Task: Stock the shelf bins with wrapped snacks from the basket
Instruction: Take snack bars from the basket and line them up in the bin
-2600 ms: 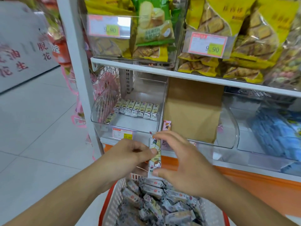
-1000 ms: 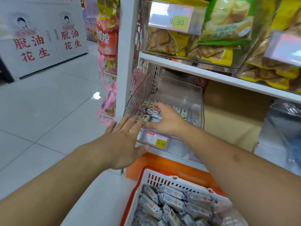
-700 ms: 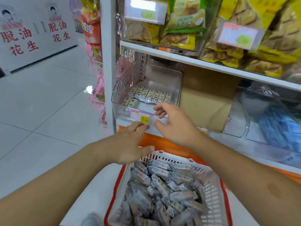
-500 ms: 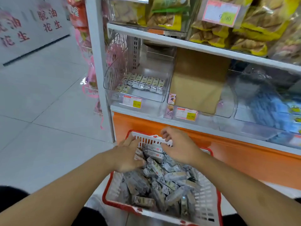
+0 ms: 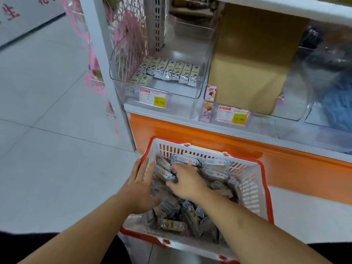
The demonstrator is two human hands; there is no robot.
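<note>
A white basket with a red rim stands on the floor before the shelf, full of several silver wrapped snacks. My left hand lies flat with straight fingers against the basket's left wall. My right hand is down among the snacks, its fingers curled round one wrapped snack near the basket's far left. Above, the clear shelf bin holds a neat row of wrapped snacks with two more in front at its left.
A yellow price tag hangs on the bin's front. A brown cardboard sheet fills the neighbouring bin, with blue packets further right. An orange panel runs below the shelf. Grey tiled floor lies to the left.
Both hands came down from the shelf bin into the basket. My right hand has closed on a snack; my left hand has settled against the basket's left wall. The view tilted down.
</note>
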